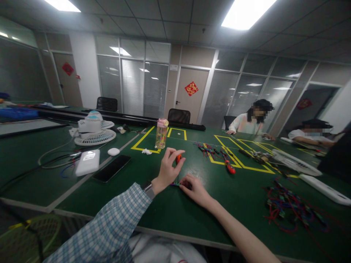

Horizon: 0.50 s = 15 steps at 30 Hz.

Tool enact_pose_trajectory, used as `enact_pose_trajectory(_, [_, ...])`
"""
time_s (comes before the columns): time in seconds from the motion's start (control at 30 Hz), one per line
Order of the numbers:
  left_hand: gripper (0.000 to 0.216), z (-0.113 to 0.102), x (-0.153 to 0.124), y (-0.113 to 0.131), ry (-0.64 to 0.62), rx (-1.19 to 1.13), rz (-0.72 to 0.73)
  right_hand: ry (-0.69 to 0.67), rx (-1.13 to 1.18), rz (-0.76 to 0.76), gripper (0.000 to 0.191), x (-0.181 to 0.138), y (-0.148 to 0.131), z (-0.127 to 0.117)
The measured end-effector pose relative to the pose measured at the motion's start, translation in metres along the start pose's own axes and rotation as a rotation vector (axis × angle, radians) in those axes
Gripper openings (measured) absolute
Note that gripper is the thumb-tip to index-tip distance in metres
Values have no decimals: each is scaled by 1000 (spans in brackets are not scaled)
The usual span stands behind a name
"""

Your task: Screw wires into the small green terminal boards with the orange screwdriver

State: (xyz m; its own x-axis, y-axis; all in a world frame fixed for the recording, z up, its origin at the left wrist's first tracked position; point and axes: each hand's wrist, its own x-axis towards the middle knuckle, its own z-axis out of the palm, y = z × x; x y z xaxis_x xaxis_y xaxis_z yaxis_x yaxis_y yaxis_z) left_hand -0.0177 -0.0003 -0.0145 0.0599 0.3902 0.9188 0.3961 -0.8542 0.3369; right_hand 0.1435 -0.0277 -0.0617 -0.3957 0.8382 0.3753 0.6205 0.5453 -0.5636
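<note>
My left hand [168,168] is raised over the table with its fingers around the orange-red handle of a screwdriver [178,158]. The thin dark shaft points straight down, its tip at a small green circuit board [176,184] with coloured wires. Low on the tabletop, my right hand [195,189] pinches the edge of that board with its fingertips. Most of the board is covered by my fingers. Beyond my hands stands a bottle with a pink lid [160,135], and a crumpled white tissue [146,151] lies nearby.
Wired boards lie in a tangled pile [287,206] at right and a smaller bunch [210,150] ahead, beside a red-handled tool [230,167]. On the left are a phone [113,168], a white power bank [87,162] and a fan [94,133]. Two people sit across, at right.
</note>
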Motion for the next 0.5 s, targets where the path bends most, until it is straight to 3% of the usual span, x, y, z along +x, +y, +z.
enact_pose_trajectory(0.2, [39,0,0,1,-110,-81,-7,0,4,-3,6,0,-1,0])
enact_pose_trajectory(0.4, [27,1,0,-2,-38,-33,-22,7,8,-11,6,1,5,4])
enact_pose_trajectory(0.5, [30,-1,-1,-1,-70,-54,-4,9,9,-19,6,0,6,4])
